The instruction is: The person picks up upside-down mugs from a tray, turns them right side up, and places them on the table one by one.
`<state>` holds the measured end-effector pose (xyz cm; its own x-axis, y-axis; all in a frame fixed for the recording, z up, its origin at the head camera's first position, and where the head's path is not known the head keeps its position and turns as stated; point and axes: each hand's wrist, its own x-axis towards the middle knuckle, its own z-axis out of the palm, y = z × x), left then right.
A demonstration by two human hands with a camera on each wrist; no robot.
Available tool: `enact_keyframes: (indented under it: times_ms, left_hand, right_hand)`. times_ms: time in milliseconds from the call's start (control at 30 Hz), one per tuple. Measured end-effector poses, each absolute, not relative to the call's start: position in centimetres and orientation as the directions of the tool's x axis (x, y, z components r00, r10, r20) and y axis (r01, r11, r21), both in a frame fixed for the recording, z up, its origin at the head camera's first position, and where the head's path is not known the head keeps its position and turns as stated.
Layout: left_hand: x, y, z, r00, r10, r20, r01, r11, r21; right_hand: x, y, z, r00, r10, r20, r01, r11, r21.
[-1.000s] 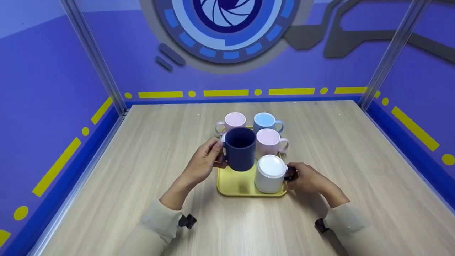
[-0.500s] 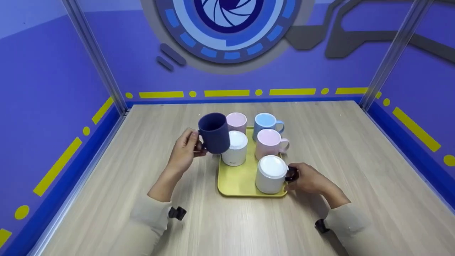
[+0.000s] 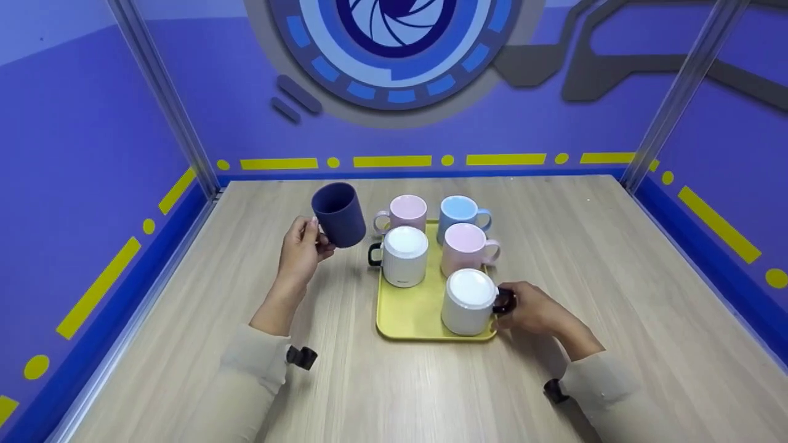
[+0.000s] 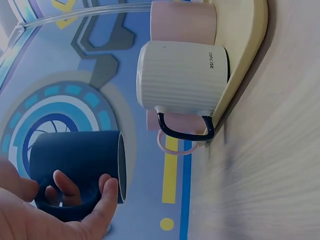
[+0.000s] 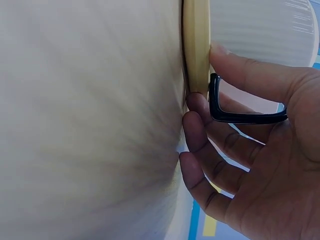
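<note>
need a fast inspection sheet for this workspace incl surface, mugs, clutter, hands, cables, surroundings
Surface: wood-grain table under a yellow tray
Job's things: two white mugs, two pink mugs and a light blue mug on the tray; dark blue mug raised, tilted
Clutter: nothing seen
Hands: left hand holds the dark blue mug's handle; right hand grips the tray's edge
Cables: nothing seen
Surroundings: blue-purple walls with yellow markings, metal corner posts
</note>
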<state>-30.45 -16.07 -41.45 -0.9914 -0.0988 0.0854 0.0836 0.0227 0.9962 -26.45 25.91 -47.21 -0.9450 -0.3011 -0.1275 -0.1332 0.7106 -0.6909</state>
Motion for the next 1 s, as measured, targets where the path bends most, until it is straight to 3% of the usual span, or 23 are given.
enact_keyframes:
  times_ms: [533, 1000]
  left_hand:
    - [-33.1, -17.0, -42.7, -0.969, -0.225, -0.097, -0.094, -0.025, 0.995]
    - [-35.2, -17.6, -44.4, -0.944, -0.284, -0.167, -0.139, -0.116, 0.983]
  right_hand:
    - [-26.5, 26.1, -47.3, -0.942, -0.314, -0.119, -0.148, 0.706, -0.693]
    - [-26.5, 25.9, -47.3, -0.949, -0.288, -0.128, -0.127, 0.721, -0.681]
